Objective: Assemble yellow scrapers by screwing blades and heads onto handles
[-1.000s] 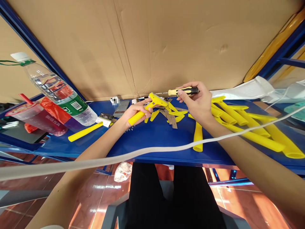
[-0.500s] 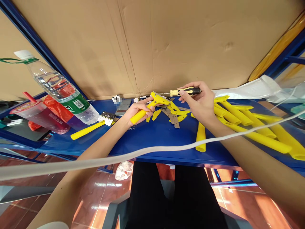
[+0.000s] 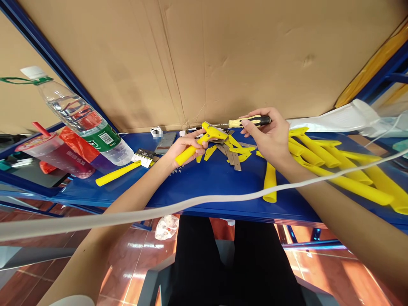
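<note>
Yellow plastic handle (image 3: pixel 212 134) sits gripped in the left hand (image 3: pixel 186 146), fingers curled closed around it, its head just above a heap of steel blades (image 3: pixel 235 160) on the blue worktop (image 3: pixel 204 187). The right hand (image 3: pixel 269 138) pinches a black-and-yellow screwdriver (image 3: pixel 250 121) by its grip, the shaft running just behind that head. Against the earlier frame, both hands have barely shifted. More yellow handles (image 3: pixel 318 148) lie right of the heap.
</note>
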`<state>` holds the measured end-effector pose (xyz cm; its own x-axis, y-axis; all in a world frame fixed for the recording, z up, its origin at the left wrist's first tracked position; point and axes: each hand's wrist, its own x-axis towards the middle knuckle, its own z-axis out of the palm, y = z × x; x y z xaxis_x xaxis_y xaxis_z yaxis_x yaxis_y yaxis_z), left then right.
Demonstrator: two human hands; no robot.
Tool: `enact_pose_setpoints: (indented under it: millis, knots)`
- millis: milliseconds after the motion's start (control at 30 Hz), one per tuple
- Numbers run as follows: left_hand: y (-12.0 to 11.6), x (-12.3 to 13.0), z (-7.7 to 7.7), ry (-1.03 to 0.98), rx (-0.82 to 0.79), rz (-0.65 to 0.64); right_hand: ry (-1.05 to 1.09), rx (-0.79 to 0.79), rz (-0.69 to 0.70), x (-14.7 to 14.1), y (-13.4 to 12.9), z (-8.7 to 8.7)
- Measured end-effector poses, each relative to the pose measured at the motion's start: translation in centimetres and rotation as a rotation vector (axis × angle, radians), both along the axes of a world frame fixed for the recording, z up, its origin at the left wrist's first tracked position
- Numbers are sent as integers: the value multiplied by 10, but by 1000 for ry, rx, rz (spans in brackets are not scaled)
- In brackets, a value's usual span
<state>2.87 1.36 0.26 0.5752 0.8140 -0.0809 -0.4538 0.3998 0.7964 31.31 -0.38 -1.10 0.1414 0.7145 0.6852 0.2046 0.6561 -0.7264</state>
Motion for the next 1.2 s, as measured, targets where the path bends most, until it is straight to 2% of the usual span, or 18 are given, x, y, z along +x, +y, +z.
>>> enact_pose_setpoints:
  millis: [467, 733, 1200]
  knots:
    - [-1, 1, 0, 20, 35, 3, 73, -4, -23, 0, 8, -4]
    - [-1, 2, -1, 19, 44, 2, 160, -6, 19, 0, 15, -8]
    - [-1, 2, -1, 32, 37, 26, 148, 0, -28, 2, 17, -10]
